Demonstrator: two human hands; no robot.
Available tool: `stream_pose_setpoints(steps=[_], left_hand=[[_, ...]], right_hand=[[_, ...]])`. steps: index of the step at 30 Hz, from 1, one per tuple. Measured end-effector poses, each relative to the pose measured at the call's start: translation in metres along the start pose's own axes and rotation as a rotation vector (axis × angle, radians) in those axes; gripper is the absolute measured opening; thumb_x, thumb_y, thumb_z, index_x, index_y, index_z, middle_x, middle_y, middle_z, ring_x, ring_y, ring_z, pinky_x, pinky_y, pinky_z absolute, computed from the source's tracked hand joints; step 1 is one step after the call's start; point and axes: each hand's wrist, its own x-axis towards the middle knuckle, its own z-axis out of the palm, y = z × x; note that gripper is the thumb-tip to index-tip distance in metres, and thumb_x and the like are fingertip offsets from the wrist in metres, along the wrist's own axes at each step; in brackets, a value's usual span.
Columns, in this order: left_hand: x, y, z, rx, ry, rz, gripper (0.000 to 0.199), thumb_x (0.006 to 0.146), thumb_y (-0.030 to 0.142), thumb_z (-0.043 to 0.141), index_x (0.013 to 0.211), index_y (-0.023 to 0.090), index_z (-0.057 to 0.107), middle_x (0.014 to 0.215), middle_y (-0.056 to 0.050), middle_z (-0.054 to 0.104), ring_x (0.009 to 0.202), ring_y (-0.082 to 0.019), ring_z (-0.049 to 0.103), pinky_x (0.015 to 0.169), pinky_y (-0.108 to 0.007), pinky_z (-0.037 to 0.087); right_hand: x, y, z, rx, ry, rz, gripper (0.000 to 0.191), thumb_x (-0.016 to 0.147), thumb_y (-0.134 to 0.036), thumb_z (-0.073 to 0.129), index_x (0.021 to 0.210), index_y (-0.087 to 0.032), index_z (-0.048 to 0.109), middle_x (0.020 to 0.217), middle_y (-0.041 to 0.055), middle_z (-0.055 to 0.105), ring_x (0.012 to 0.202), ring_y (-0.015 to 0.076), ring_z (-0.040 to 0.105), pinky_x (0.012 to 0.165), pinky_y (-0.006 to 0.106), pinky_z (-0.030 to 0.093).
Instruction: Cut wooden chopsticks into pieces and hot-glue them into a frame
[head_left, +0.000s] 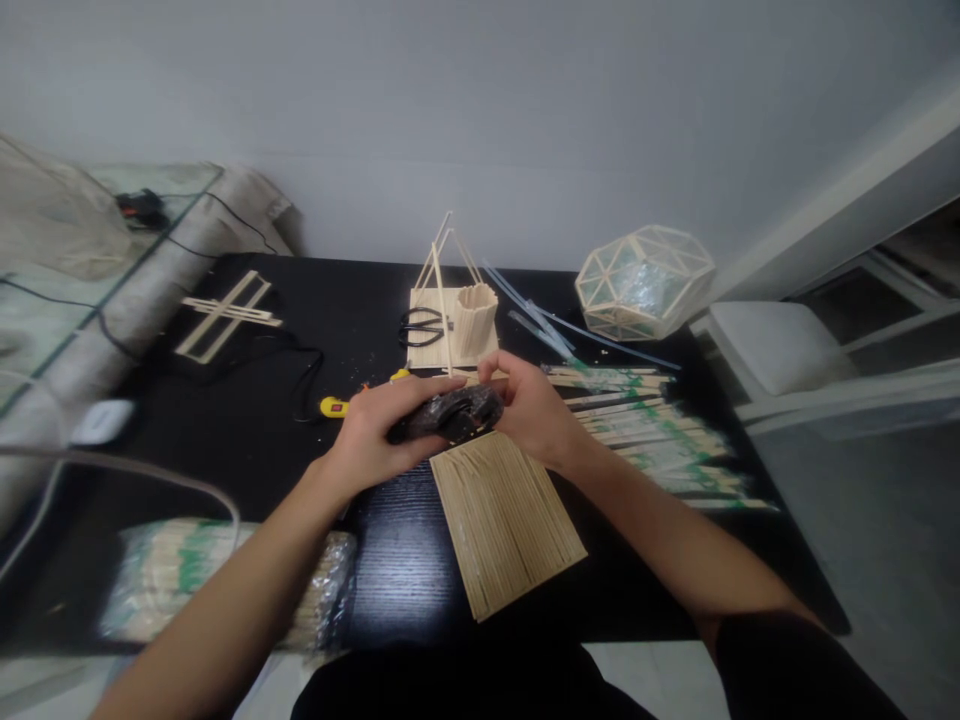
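Note:
My left hand (379, 425) is closed around a dark, shiny, rough-looking object (442, 412), thumb on the near side and fingers over the top. Its kind is not clear. At the right end of that object is my right hand (534, 408), fingers curled in a pinch; what they grip is hidden. Just below both hands, a flat square panel of thin wooden sticks (510, 520) lies on the black table. Beyond them stands a stick base (424, 300) with a round stick cup (476, 322), upright leaning sticks (439, 290) and black-handled scissors (421, 328).
Wrapped stick bundles (660, 435) lie right, a plastic-bagged bundle (169, 570) lower left. Crossed stick frames (225, 315) and a yellow-handled tool (334, 407) are on the left. Translucent strips (544, 325) and a faceted stick frame (645, 280) sit at the back right. Cables (304, 385) cross the table's left.

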Motion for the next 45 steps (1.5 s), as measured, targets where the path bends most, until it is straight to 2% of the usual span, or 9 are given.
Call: stream_pose_setpoints(steps=[5,18,25,30,34,39,41,45], left_hand=[[0.0,0.0005,0.0005,0.011,0.001,0.001,0.052,0.084,0.018,0.082,0.135,0.022,0.07,0.123,-0.011,0.08,0.104,-0.022,0.079,0.095,-0.034,0.063],[0.0002,0.0001,0.0013,-0.005,0.007,0.036,0.05,0.086,0.021,0.081,0.135,0.024,0.07,0.123,-0.01,0.08,0.104,-0.022,0.079,0.092,-0.035,0.064],[-0.0002,0.0026,0.0011,-0.011,0.012,0.001,0.05,0.085,0.021,0.083,0.134,0.022,0.071,0.121,-0.01,0.081,0.101,-0.02,0.079,0.092,-0.033,0.063],[0.0023,0.0052,0.0011,-0.034,0.012,0.008,0.049,0.085,0.022,0.083,0.133,0.023,0.071,0.119,-0.009,0.082,0.098,-0.02,0.08,0.09,-0.032,0.064],[0.0038,0.007,0.0016,-0.053,0.023,-0.04,0.045,0.085,0.022,0.084,0.129,0.023,0.074,0.117,-0.008,0.082,0.095,-0.02,0.08,0.09,-0.033,0.064],[0.0018,0.003,0.0002,-0.069,0.119,-0.086,0.061,0.076,0.033,0.094,0.133,0.023,0.072,0.112,-0.008,0.082,0.091,-0.021,0.078,0.086,-0.034,0.063],[0.0009,0.0005,-0.0005,-0.073,0.164,-0.11,0.057,0.078,0.034,0.093,0.13,0.023,0.073,0.11,-0.007,0.082,0.085,-0.019,0.077,0.082,-0.033,0.063],[0.0026,-0.0023,0.0001,-0.038,0.241,-0.211,0.032,0.088,0.033,0.083,0.116,0.021,0.076,0.101,-0.005,0.081,0.079,-0.017,0.075,0.078,-0.031,0.061]], right_hand=[[0.0007,0.0006,-0.0017,-0.002,-0.013,0.033,0.058,0.065,-0.037,0.098,0.088,-0.024,0.047,0.066,-0.0071,0.069,0.058,0.0112,0.064,0.055,0.022,0.046],[0.0009,0.0021,-0.0037,0.019,-0.048,0.047,0.056,0.068,-0.037,0.098,0.09,-0.025,0.047,0.064,-0.0088,0.067,0.061,0.0132,0.068,0.059,0.024,0.05],[0.0008,0.0021,-0.0051,0.047,-0.084,0.064,0.058,0.065,-0.036,0.1,0.088,-0.024,0.048,0.068,-0.0077,0.071,0.067,0.0148,0.072,0.067,0.027,0.057],[0.0018,0.0024,-0.0058,0.063,-0.102,0.098,0.061,0.063,-0.037,0.101,0.089,-0.025,0.047,0.07,-0.0063,0.072,0.07,0.0173,0.075,0.068,0.029,0.059],[0.0016,0.0043,-0.0052,0.088,-0.089,0.084,0.065,0.062,-0.04,0.101,0.09,-0.026,0.044,0.073,-0.0055,0.075,0.073,0.0187,0.077,0.069,0.03,0.061],[0.0,0.0046,-0.0035,0.056,-0.029,0.057,0.065,0.066,-0.039,0.099,0.093,-0.027,0.041,0.08,-0.0015,0.079,0.074,0.0191,0.079,0.07,0.031,0.061],[-0.0001,0.0033,-0.0032,0.024,0.0,0.022,0.065,0.068,-0.039,0.098,0.093,-0.027,0.039,0.077,-0.0024,0.079,0.072,0.0177,0.078,0.071,0.03,0.062],[-0.0003,-0.0008,-0.002,-0.015,0.05,-0.012,0.069,0.069,-0.043,0.097,0.094,-0.028,0.035,0.077,-0.0042,0.077,0.074,0.0198,0.08,0.07,0.032,0.065]])
